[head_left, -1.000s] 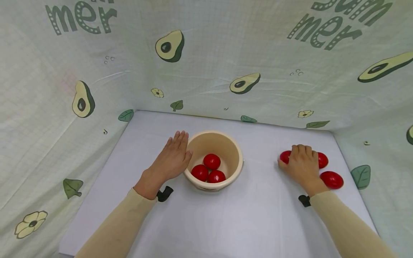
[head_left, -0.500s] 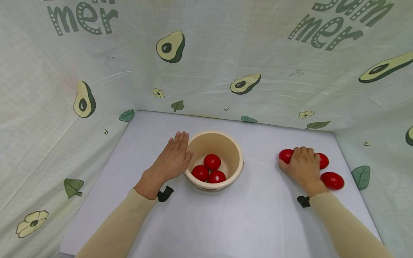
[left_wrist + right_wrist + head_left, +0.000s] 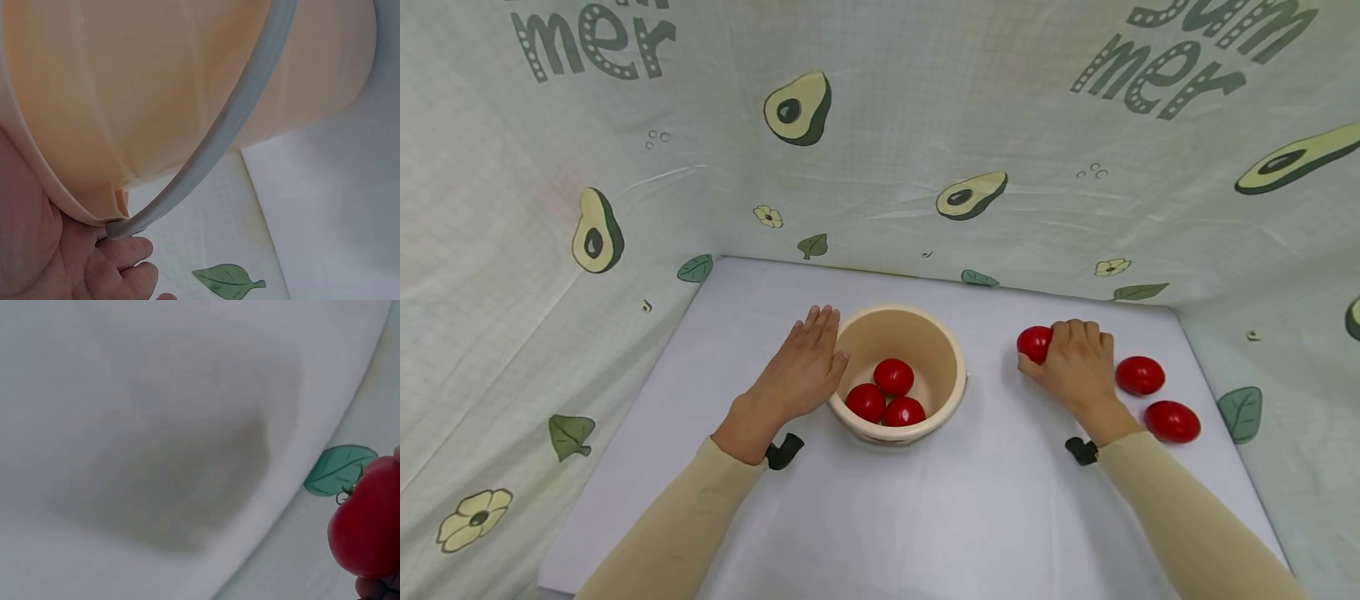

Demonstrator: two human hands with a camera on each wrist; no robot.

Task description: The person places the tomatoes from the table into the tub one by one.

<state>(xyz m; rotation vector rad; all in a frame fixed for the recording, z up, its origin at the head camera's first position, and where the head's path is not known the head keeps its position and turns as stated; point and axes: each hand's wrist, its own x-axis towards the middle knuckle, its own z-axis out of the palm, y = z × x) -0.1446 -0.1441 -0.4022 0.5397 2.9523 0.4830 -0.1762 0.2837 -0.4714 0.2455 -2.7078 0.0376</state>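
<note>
A cream bucket [image 3: 953, 375] with a grey handle [image 3: 240, 103] stands mid-table, and three red tomatoes [image 3: 893, 377] lie at its bottom. My left hand [image 3: 801, 367] rests against the left side of its rim with fingers straight; in the left wrist view the palm touches the rim beside the handle's end. To the right of the bucket, my right hand [image 3: 1078, 367] grips a red tomato [image 3: 1035, 342]. The right wrist view shows that tomato [image 3: 369, 519] with a bit of green stem, apparently off the table. Most of the fingers are out of that view.
Two more tomatoes, one farther back [image 3: 1140, 376] and one nearer [image 3: 1172, 422], lie on the right of the white table [image 3: 970, 517]. A cloth [image 3: 880, 150] printed with avocados hangs behind the table and along both sides.
My right hand has moved left and slightly back, carrying the tomato it grips away from the other two, which now show fully. The left hand and the bucket have stayed in place.
</note>
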